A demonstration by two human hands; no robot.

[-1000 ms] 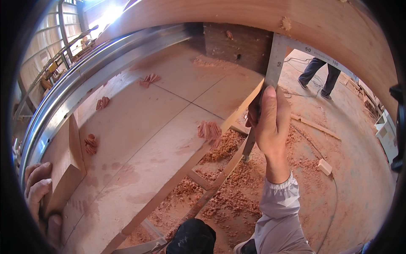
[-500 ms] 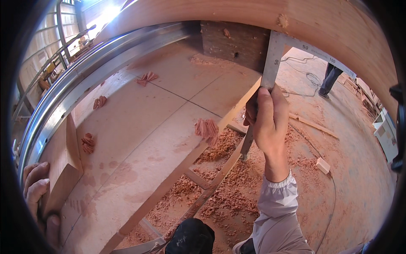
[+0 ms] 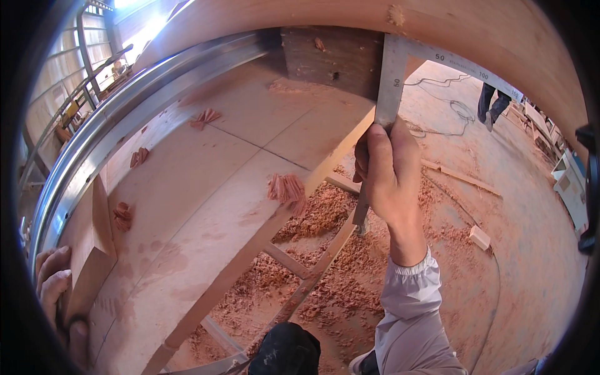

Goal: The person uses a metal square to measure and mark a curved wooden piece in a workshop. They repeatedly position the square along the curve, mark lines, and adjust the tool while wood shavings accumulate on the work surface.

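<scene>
Item 1: metal square [image 3: 392,81], L-shaped, clamped in the fingers of the right hand [image 3: 394,172]; corner beyond the fingertips, 1 leg down through the grip, 1 leg off to their right along the timber [image 3: 487,31].
Item 2: wood block [image 3: 90,247], just right of the left hand [image 3: 54,284], gripped at its near end between curled fingers and thumb.
Item 3: shavings [image 3: 287,194], on the surface [image 3: 169,187], left of the right fingers.
Risks, by judgement: tilting of the square away from the timber, from a slack grip or turned wrist; poor seating, from dust or chips beneath a leg; shifting of the block, from uneven pressure by the left fingers.
Pose: right forearm extended forward, wrist nearly straight, thumb laid along the leg; left hand low, well apart from the right fingers.
</scene>
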